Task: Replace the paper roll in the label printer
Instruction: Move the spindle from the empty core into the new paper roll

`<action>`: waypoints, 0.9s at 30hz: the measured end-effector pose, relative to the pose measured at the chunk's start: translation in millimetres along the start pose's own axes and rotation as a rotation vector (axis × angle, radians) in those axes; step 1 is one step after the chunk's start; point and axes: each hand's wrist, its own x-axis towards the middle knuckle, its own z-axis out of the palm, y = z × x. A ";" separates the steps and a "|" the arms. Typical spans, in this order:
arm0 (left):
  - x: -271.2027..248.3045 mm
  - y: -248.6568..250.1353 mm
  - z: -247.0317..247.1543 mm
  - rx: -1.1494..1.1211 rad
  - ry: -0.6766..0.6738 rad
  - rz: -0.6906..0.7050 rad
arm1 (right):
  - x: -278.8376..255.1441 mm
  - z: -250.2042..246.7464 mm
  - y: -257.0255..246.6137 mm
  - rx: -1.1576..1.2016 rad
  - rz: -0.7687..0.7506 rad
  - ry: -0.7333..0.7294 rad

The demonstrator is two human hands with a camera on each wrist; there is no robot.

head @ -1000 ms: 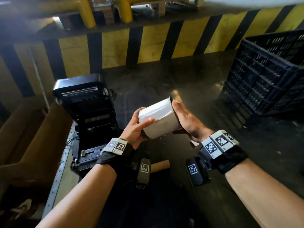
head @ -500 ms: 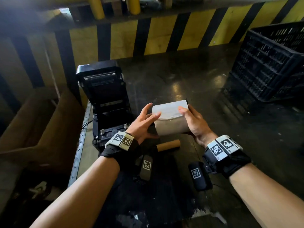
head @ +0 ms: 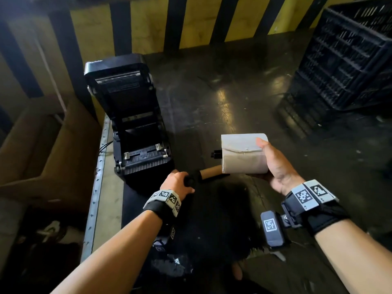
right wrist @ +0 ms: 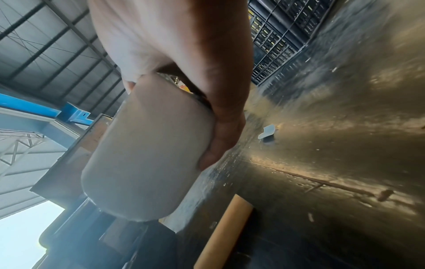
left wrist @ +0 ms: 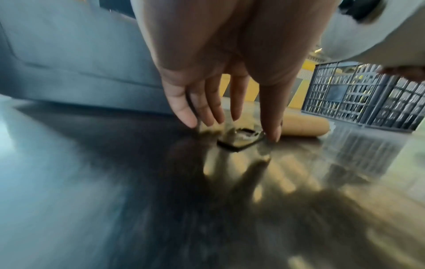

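The black label printer [head: 135, 132] stands with its lid up and its paper bay bare at the table's left edge. My right hand [head: 273, 166] grips the white paper roll [head: 244, 153] above the table, thumb on top; a black spindle end [head: 216, 154] sticks out of the roll's left side. In the right wrist view the fingers [right wrist: 220, 127] curl round the roll [right wrist: 147, 149]. My left hand [head: 178, 183] is down at the table in front of the printer. Its straight fingertips [left wrist: 273, 134] straddle a small black flat part [left wrist: 239, 142] lying beside the empty cardboard core [left wrist: 303, 125].
A black plastic crate [head: 347, 60] stands at the far right of the dark shiny table [head: 233, 92]. A yellow and black striped barrier [head: 148, 28] runs along the back. Brown cardboard boxes [head: 42, 149] sit below the table's left edge. The core [head: 212, 171] lies under the roll.
My left hand let go of the roll and dropped to the table beside the cardboard core. The right hand now holds the roll alone, further to the right.
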 end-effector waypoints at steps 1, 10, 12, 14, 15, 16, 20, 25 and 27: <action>1.7 -1.9 3.4 0.002 0.003 -0.021 | 0.4 -1.0 2.9 -0.002 0.008 -0.007; 13.3 4.1 10.1 -0.052 0.071 -0.094 | -9.6 3.9 4.7 0.009 0.014 -0.024; 14.4 4.2 8.8 -0.107 0.069 -0.117 | -11.9 5.4 4.1 0.007 0.014 -0.019; 13.4 2.8 7.4 -0.181 0.082 -0.146 | -13.5 7.7 3.6 0.020 0.017 -0.017; 12.1 1.2 7.1 -0.223 0.095 -0.149 | -14.1 9.1 3.4 0.030 0.024 -0.016; 10.1 -0.5 6.7 -0.257 0.110 -0.145 | -14.6 10.4 3.5 0.037 0.030 -0.016; 1.0 -8.6 -1.0 -0.365 0.196 -0.119 | -15.5 17.9 4.8 0.043 0.055 -0.023; -4.2 -3.9 -35.4 -0.556 0.315 0.003 | -18.0 32.2 4.1 0.091 0.097 -0.063; -5.6 1.7 -50.3 -0.742 0.330 0.025 | -19.4 38.7 4.4 0.105 0.102 -0.080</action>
